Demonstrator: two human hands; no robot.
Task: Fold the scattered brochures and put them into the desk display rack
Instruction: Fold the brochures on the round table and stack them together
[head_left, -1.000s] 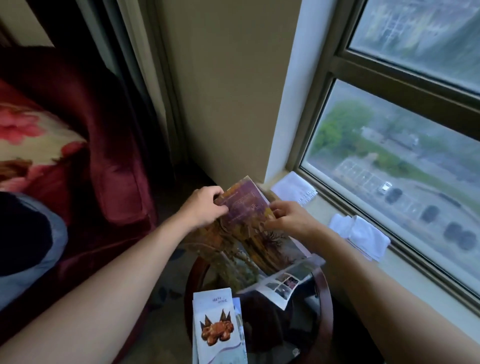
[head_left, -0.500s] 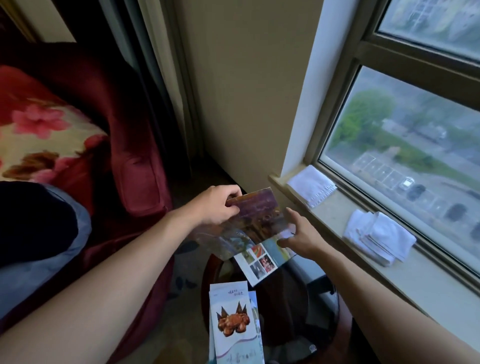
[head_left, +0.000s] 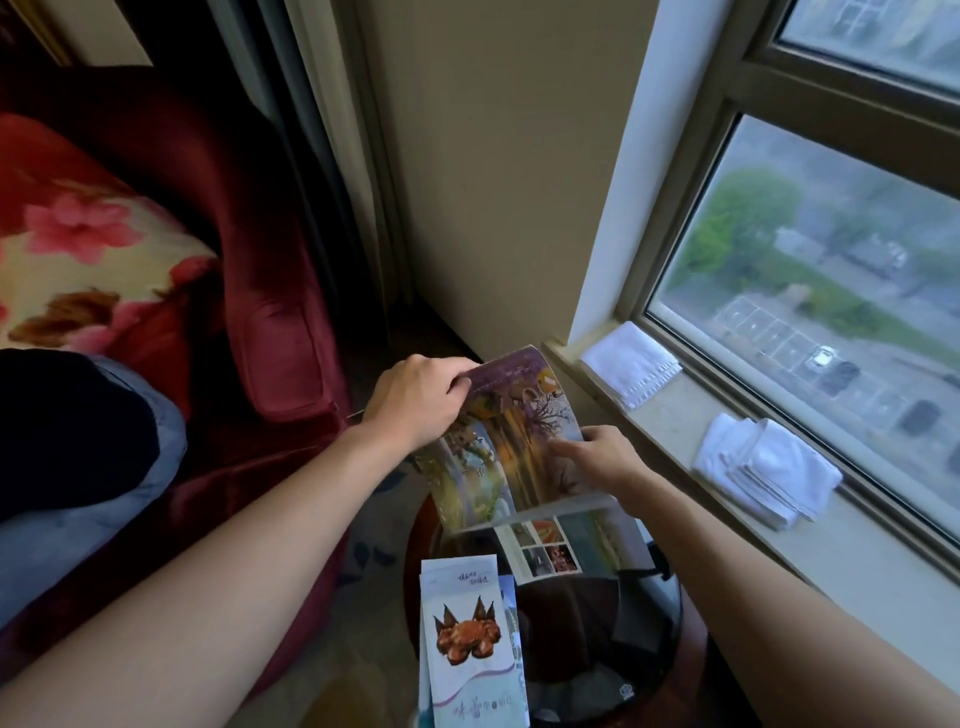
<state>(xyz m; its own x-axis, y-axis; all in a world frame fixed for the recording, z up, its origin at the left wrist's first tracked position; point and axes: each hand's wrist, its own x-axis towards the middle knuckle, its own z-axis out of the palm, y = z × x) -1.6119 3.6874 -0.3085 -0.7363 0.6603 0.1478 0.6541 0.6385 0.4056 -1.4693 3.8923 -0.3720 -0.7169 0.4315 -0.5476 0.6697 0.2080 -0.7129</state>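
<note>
At far left, a red armchair (head_left: 270, 312) with a floral cushion (head_left: 88, 270) fills the frame; not part of the task.

Left hand (head_left: 415, 400): fingers curled over the far left corner of the open brochure (head_left: 509, 447), thumb hidden beneath the sheet. It holds that corner up, so the sheet is lifted off the round worktop (head_left: 691, 649) and tilts toward the camera.

Brochure: colourful landscape print faces up. Long axis runs from the far corner at the left hand down toward the near edge, slanting slightly right. A lower panel (head_left: 566, 540) with small photo squares hangs below a crease at the near edge, folded partway.

Right hand (head_left: 602, 457): fingers fairly straight, pressing flat on the right margin of the sheet; not pinching as far as can be seen.

Key relation: the sheet lies between the two hands, left hand at the far left corner, right hand at the right edge and nearer the hanging panel. Judgement: the right hand is better placed to bring that panel over along the crease.

Near centre, folded brochures (head_left: 467, 644) with a crab picture stand upright, apparently in the display rack; the rack itself is barely discernible.

Right: windowsill (head_left: 675, 431) with two folded white cloths (head_left: 763, 473).
</note>
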